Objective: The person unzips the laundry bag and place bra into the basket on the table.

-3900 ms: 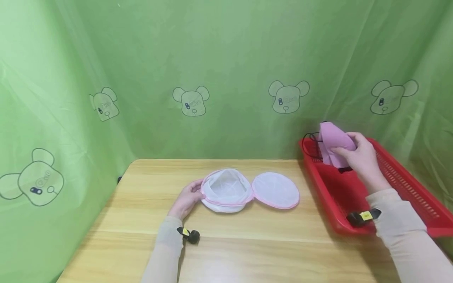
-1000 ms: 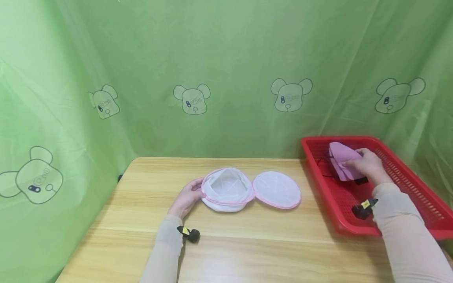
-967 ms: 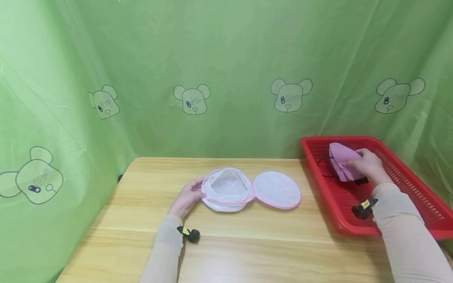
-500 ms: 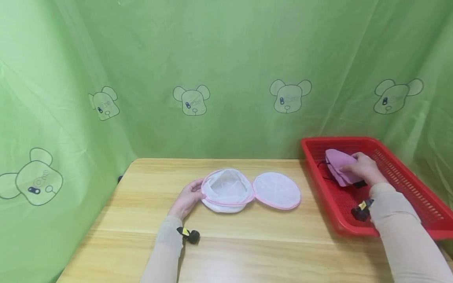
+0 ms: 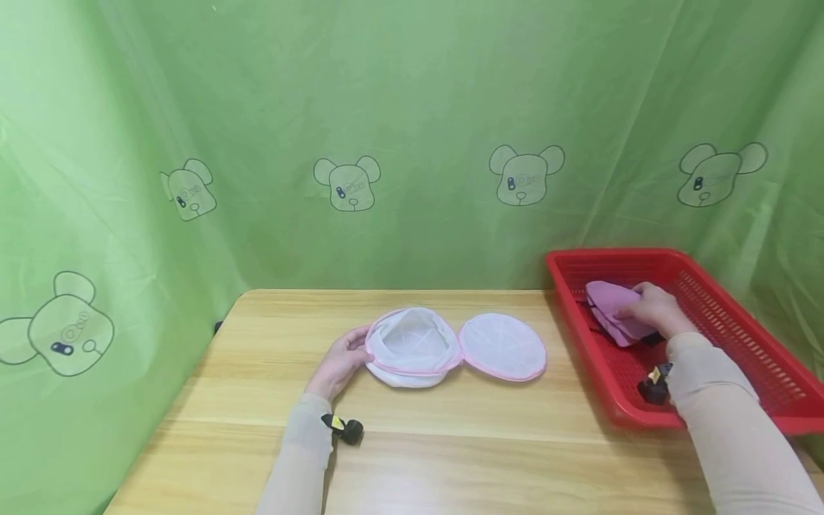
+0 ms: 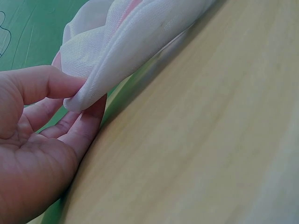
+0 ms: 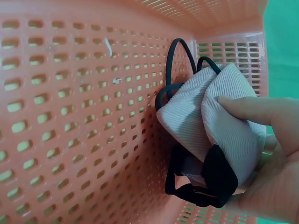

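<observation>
A round white mesh laundry bag [image 5: 415,343] with pink zip edging lies unzipped on the table, its round lid [image 5: 503,346] folded out to the right. My left hand [image 5: 337,363] pinches the bag's left edge between thumb and fingers, seen close in the left wrist view. Over at the right, my right hand [image 5: 658,309] grips a folded pink bra [image 5: 611,304] low inside the red basket [image 5: 618,408]. Ribbed cups [image 7: 229,112] and thin black straps [image 7: 174,58] show in the right wrist view. Part of the bra is hidden behind my fingers.
The red perforated basket stands along the table's right side, against the green curtain [image 5: 412,143]. Wooden table [image 5: 450,458] surface extends in front of the bag. A small camera is strapped on each wrist.
My right hand has lowered the bra from above the basket's far rim down into the basket, and shifted slightly left and nearer lately. The left hand and the mesh bag stay put.
</observation>
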A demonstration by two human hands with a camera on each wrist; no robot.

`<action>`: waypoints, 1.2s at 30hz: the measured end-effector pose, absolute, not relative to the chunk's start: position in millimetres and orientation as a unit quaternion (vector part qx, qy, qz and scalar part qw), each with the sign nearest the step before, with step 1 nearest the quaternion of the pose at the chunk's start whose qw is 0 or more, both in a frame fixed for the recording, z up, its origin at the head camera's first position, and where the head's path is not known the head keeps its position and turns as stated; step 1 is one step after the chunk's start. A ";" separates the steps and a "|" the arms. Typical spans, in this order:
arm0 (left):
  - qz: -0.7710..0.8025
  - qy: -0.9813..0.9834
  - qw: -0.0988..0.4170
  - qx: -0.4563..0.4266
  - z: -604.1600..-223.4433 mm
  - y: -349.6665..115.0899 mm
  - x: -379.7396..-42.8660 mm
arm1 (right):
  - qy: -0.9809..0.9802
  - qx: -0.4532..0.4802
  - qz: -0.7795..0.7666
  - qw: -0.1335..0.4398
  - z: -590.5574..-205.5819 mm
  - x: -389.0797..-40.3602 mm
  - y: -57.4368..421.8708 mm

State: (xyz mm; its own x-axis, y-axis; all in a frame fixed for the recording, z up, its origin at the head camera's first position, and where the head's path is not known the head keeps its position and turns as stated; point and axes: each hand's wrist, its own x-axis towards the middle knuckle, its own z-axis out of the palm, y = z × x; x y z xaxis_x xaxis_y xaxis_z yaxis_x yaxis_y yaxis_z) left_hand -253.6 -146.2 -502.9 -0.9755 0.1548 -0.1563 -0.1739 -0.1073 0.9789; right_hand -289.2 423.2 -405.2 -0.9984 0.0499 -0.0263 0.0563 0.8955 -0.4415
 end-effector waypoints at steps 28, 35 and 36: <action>0.745 0.657 0.110 -0.013 -500.6 -144.9 -252.3 | 0.969 -0.001 -0.243 0.033 -415.1 -292.6 425.1; 0.747 0.655 0.113 -0.011 -500.6 -145.2 -252.7 | 0.968 -0.014 -0.245 0.045 -413.0 -291.5 424.6; 0.747 0.655 0.113 -0.010 -500.7 -145.4 -252.7 | 0.969 -0.014 -0.241 0.047 -412.1 -291.1 424.2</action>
State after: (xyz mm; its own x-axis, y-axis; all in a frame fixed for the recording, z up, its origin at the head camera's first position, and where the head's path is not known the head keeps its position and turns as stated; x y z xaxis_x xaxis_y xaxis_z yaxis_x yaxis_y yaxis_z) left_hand -252.7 -145.4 -500.7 -0.9743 0.1557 -0.1628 -0.1817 -0.1153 0.9766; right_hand -291.1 424.2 -412.1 -0.9952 -0.0494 -0.0842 -0.0042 0.8835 -0.4685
